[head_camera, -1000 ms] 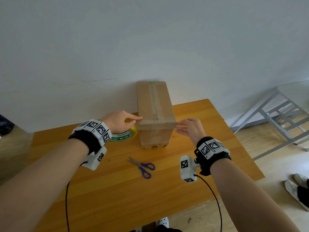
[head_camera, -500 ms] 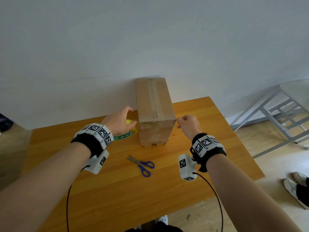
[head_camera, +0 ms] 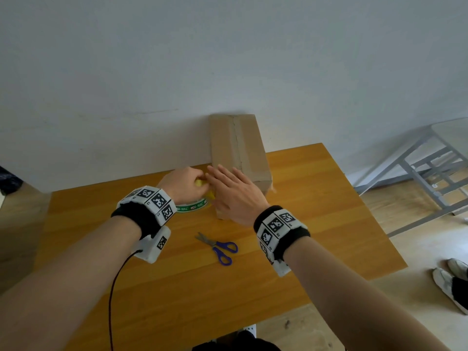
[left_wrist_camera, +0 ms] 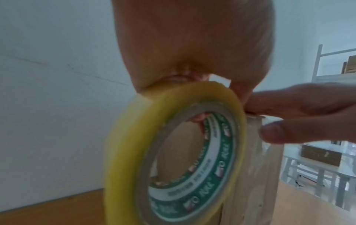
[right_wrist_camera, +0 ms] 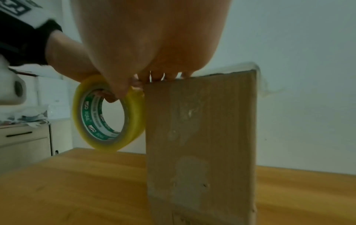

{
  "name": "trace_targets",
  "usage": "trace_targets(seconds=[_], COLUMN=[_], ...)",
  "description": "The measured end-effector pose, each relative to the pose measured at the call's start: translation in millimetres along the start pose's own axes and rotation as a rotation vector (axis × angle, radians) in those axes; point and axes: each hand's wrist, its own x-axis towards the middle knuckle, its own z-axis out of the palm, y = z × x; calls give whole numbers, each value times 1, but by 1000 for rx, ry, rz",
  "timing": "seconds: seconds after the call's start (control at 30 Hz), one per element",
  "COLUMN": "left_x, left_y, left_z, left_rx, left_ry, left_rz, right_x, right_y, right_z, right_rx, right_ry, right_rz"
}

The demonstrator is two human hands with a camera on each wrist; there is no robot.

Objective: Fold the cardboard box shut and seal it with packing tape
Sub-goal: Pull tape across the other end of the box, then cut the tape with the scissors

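A tall brown cardboard box (head_camera: pixel 238 153) stands upright at the table's back edge, its flaps closed, with a taped seam along the top. My left hand (head_camera: pixel 186 184) grips the yellow tape roll (head_camera: pixel 193 206), fingers hooked through its core. The roll (right_wrist_camera: pixel 108 115) is held upright against the top left edge of the box (right_wrist_camera: pixel 202 144). My right hand (head_camera: pixel 233 191) lies flat on the near end of the box top. Its fingers (left_wrist_camera: pixel 298 111) point left toward the roll (left_wrist_camera: pixel 173 152), and its thumb rests on the box's side.
Blue-handled scissors (head_camera: pixel 220 247) lie on the wooden table (head_camera: pixel 316 211) in front of the box. A white wall rises right behind the box. A grey metal frame (head_camera: pixel 430 171) stands on the floor to the right, and shoes (head_camera: pixel 453 279) lie near the table's right corner.
My left hand has lifted the tape roll off the table to the box's top left edge. My right hand moved from the box's right side across its top to the left.
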Motion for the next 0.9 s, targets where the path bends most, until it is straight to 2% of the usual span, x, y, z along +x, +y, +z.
trace_targets(seconds=[0.13, 0.3, 0.47, 0.6, 0.7, 0.8, 0.83, 0.9], left_x=[-3, -5, -6, -10, -11, -14, -14, -14], left_y=[-12, -17, -28, -28, -33, -39, -40, -43], left_z=[-8, -13, -14, -18, -24, -24, -24, -24], left_rx=[-212, -195, -23, -96, -120, -144, -160, -190], left_ry=[-129, -162, -188, -182, -199, -196, -189, -183], left_rz=[14, 35, -67, -17, 15, 45, 52, 69], right_x=[2, -2, -3, -1, -15, -34, -39, -45], right_y=[7, 8, 9, 7, -1, -17, -23, -30], right_z=[10, 11, 9, 7, 8, 36, 47, 72], right_rx=[-59, -68, -43, -57, -180, -214, -204, -159], right_ry=[15, 34, 23, 17, 171, 362, 355, 237], right_rz=[6, -22, -35, -2, -65, -210, -230, -171])
